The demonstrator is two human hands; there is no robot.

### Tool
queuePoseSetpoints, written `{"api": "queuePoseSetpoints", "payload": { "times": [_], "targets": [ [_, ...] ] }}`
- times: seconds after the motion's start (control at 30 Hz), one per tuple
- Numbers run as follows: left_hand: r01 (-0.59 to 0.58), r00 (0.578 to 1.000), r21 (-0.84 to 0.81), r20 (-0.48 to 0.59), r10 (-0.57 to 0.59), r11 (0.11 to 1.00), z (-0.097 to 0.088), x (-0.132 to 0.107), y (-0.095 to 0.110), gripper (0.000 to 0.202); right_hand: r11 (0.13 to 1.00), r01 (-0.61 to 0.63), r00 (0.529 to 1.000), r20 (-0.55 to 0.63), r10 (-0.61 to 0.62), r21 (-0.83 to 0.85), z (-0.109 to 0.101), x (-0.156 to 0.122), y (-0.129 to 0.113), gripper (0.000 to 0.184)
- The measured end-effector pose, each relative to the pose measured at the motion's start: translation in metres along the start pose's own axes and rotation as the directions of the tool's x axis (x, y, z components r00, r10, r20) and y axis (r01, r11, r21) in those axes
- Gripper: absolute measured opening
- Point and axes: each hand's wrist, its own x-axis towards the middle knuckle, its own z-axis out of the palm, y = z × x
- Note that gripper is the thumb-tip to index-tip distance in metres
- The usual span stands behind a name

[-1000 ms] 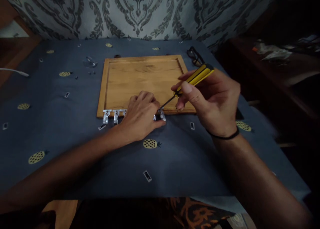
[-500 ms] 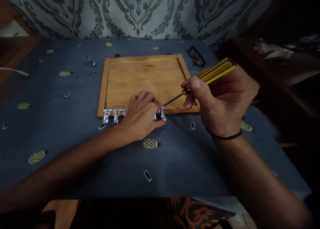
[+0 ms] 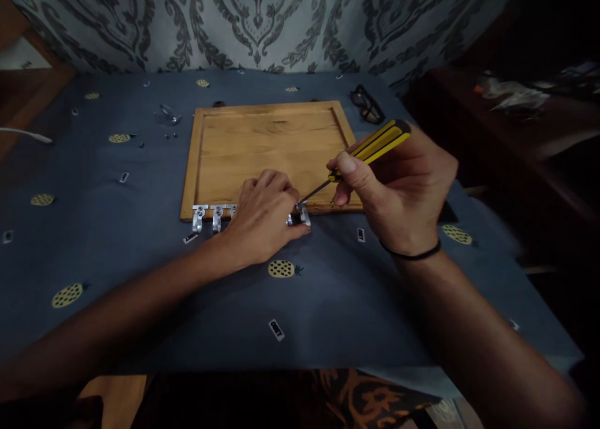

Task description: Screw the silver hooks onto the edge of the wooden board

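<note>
A framed wooden board (image 3: 276, 147) lies on the table with several silver metal hooks (image 3: 217, 218) along its near edge. My left hand (image 3: 265, 213) is curled over that edge, covering the middle hooks. Its fingers and thumb hold the rightmost metal hook (image 3: 304, 215), the thumb at the hook's lower end. In my right hand (image 3: 398, 191), a screwdriver (image 3: 379, 144) with a yellow and black handle slants down to the left. The screwdriver's tip meets the top of this rightmost hook; whether a screw sits under it is too small to tell.
Black-framed glasses (image 3: 368, 105) lie beyond the board's far right corner. Left of the board are a few small metal pieces (image 3: 171, 135). A white cable (image 3: 28, 134) reaches in from the left over the blue patterned tablecloth (image 3: 154, 316). A patterned curtain (image 3: 262, 25) hangs behind.
My right hand has moved left and slightly down with the screwdriver, bringing its tip onto the rightmost hook. My left hand stays in place.
</note>
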Motion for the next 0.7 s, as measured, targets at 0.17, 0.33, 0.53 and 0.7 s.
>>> {"api": "queuePoseSetpoints", "payload": {
  "times": [0.17, 0.33, 0.53, 0.7],
  "targets": [
    [0.003, 1.000, 0.012, 0.008, -0.003, 1.000, 0.000, -0.001, 0.000, 0.034, 0.999, -0.030, 0.999, 0.041, 0.029, 0.018, -0.003, 0.000, 0.001, 0.026],
    [0.002, 1.000, 0.017, 0.010, -0.002, 1.000, 0.000, 0.000, 0.000, 0.036, 0.997, -0.051, 0.987, 0.154, 0.042, 0.056, -0.011, 0.001, 0.002, 0.020],
    [0.004, 1.000, 0.017, 0.000, -0.004, 1.000, 0.000, -0.001, 0.000, 0.035, 0.999, -0.045, 0.996, 0.074, 0.042, 0.031, -0.008, 0.001, 0.000, 0.013],
    [0.004, 1.000, 0.013, 0.015, -0.004, 1.000, -0.001, 0.000, 0.001, 0.034, 0.996, -0.078, 0.992, 0.099, 0.073, 0.053, -0.006, 0.001, -0.004, 0.021]
  ]
}}
